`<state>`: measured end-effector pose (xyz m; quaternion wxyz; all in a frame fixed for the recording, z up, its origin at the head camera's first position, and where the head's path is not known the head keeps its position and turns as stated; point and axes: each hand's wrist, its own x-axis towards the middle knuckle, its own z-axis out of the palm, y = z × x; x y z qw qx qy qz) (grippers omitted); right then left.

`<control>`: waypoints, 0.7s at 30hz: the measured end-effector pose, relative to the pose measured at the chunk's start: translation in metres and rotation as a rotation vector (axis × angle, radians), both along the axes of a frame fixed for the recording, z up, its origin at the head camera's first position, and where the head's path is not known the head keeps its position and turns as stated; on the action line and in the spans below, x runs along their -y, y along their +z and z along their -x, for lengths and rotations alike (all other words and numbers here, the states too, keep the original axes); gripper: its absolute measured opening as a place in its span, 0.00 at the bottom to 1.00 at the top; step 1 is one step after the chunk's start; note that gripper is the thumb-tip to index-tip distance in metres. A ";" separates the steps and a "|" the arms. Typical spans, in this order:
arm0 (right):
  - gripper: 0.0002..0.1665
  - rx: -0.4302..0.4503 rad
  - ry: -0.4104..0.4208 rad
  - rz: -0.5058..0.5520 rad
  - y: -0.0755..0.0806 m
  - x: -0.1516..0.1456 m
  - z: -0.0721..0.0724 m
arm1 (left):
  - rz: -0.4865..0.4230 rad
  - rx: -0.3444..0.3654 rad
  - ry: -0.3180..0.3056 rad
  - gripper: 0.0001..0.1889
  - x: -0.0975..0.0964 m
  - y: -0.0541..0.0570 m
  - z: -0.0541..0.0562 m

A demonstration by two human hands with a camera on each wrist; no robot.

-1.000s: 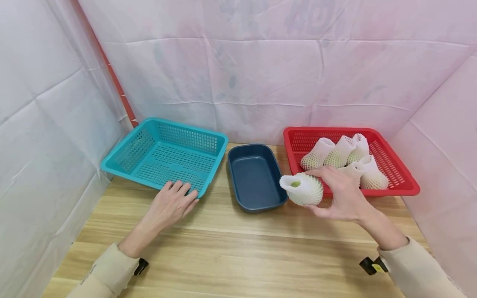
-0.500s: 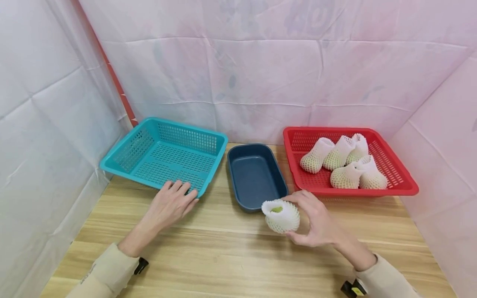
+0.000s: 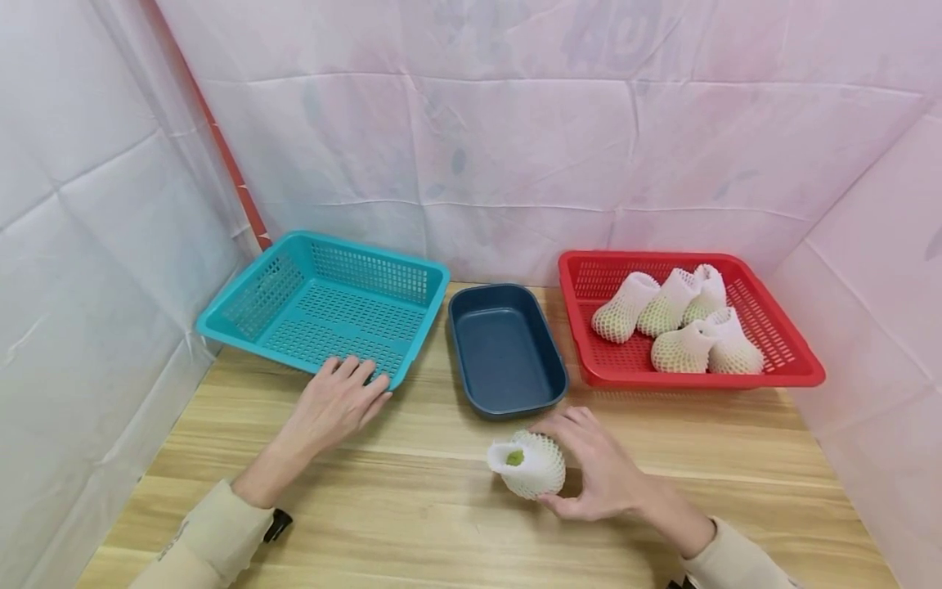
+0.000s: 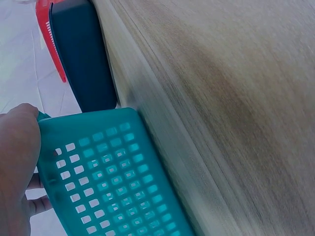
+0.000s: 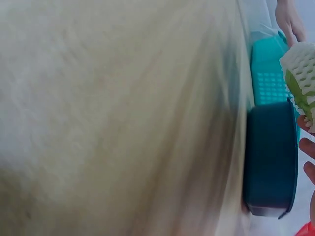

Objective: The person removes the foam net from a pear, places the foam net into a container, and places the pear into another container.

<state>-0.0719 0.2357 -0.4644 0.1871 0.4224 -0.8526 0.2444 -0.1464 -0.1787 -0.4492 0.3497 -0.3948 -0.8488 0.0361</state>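
Note:
My left hand [image 3: 340,402] grips the near right corner of the teal perforated basket [image 3: 294,360], its fingers over the rim. In the left wrist view the basket's wall [image 4: 106,172] shows next to the thumb [image 4: 22,142]. My right hand [image 3: 599,470] holds a green fruit in a white foam net [image 3: 539,468] between thumb and fingers, in front of the navy tray. Through the net's open end, facing left, some green shows. In the right wrist view the netted fruit [image 5: 302,64] is partly cut off by the edge. Whether it touches the table cannot be told.
A navy rectangular tray [image 3: 508,409] with nothing in it stands between the baskets. The red basket [image 3: 611,356] at the right holds several netted fruits [image 3: 680,348]. Pale cloth walls [image 3: 515,147] enclose the wooden table [image 3: 412,523] behind and at both sides.
My right hand has carried the netted fruit from the red basket's near edge leftward and toward me, past the navy tray's front. My left hand has stayed on the teal basket's rim.

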 end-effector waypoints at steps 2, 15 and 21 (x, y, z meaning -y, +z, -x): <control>0.48 -0.006 0.007 -0.012 -0.002 0.002 -0.001 | -0.002 0.000 0.000 0.23 0.000 0.000 0.000; 0.48 0.027 0.026 -0.069 -0.015 0.014 -0.007 | -0.001 -0.005 0.001 0.23 0.000 0.000 0.000; 0.46 0.083 -0.002 -0.105 -0.021 0.016 -0.011 | -0.007 0.013 0.001 0.23 0.000 0.001 -0.001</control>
